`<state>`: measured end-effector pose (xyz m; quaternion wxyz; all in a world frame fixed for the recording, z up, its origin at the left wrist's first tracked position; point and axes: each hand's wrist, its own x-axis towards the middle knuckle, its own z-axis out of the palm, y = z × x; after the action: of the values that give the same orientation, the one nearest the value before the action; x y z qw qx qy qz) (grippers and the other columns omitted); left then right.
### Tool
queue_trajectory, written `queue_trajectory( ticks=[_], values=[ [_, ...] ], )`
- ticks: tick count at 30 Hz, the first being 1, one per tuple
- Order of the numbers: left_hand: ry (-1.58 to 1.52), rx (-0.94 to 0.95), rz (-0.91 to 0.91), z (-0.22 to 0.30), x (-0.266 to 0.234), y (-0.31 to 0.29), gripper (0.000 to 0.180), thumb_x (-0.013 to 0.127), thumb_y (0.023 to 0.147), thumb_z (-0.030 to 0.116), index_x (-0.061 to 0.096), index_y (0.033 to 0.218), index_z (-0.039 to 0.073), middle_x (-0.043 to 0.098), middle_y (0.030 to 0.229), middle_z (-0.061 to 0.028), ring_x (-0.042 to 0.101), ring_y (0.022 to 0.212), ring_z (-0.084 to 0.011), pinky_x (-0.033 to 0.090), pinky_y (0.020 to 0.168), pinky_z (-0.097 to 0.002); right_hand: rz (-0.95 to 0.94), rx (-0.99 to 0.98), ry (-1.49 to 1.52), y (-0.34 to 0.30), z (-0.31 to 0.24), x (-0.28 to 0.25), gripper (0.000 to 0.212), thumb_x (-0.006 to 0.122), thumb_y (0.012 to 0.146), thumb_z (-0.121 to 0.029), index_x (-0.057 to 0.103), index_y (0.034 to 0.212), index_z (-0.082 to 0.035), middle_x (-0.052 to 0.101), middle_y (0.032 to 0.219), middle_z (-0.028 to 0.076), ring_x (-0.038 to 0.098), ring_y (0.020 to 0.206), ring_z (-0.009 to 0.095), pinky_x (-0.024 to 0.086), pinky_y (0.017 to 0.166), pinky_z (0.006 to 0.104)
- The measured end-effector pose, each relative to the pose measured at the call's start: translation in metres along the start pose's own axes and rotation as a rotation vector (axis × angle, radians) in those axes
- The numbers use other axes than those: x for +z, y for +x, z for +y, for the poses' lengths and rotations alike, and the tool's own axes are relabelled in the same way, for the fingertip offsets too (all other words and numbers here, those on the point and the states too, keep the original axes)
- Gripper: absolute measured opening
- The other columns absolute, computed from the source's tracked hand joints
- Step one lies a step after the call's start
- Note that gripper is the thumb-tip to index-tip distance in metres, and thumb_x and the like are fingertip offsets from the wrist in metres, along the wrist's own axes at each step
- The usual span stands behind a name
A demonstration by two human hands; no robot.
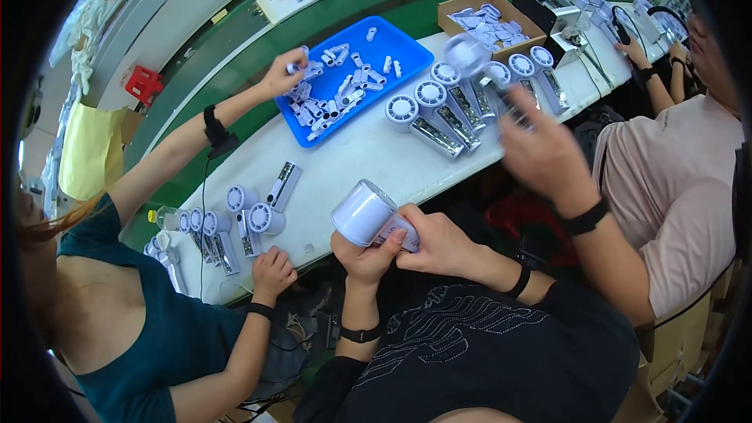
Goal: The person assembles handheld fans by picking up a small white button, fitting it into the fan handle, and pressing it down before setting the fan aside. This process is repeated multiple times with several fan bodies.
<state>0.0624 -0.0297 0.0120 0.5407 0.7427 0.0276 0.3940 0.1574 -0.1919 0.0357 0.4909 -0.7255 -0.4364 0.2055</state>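
Observation:
Close in front of my body I hold a pale white handheld fan (pixel 363 213) with both hands. Its wide round head points up and to the left, and its handle lies between my fingers. My left hand (pixel 362 257) wraps the handle just under the head, thumb laid across it. From the other side, my right hand (pixel 440 244) grips the handle's lower part. Just beyond, on the white worktable (pixel 329 180), lie several more fans (pixel 431 94) in a row, with circuit parts showing in their open handles.
A co-worker's hand (pixel 286 74) at left reaches into a blue tray (pixel 415 59) of small white parts. At right, another person's blurred hand (pixel 540 149) lifts a fan (pixel 468 55). Behind stands a cardboard box (pixel 446 19) of white pieces. More fans (pixel 266 219) lie at left.

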Motion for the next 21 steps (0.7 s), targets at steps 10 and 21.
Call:
queue_trajectory(
  ticks=[10, 21],
  values=[
    [0.305, 0.128, 0.091, 0.007, -0.018, -0.001, 0.049, 0.094, 0.087, 0.037, 0.081, 0.109, -0.004, 0.08, 0.093, -0.0135, 0.078, 0.08, -0.0264, 0.06, 0.074, -0.037, 0.109, -0.015, 0.147, 0.003, 0.004, 0.045, 0.059, 0.089, 0.086, -0.027, 0.058, 0.127, 0.0, 0.076, 0.091, 0.025, 0.079, 0.084, 0.043, 0.063, 0.073, 0.0467],
    [0.31, -0.082, 0.097, -0.009, -0.054, -0.009, 0.051, 0.093, 0.088, 0.039, 0.08, 0.112, -0.004, 0.08, 0.096, -0.0133, 0.076, 0.083, -0.0222, 0.059, 0.076, -0.0354, 0.15, -0.013, 0.174, 0.023, -0.003, 0.071, 0.055, 0.085, 0.083, -0.024, 0.059, 0.124, 0.0, 0.075, 0.089, 0.028, 0.075, 0.082, 0.05, 0.062, 0.073, 0.0513]
  ],
)
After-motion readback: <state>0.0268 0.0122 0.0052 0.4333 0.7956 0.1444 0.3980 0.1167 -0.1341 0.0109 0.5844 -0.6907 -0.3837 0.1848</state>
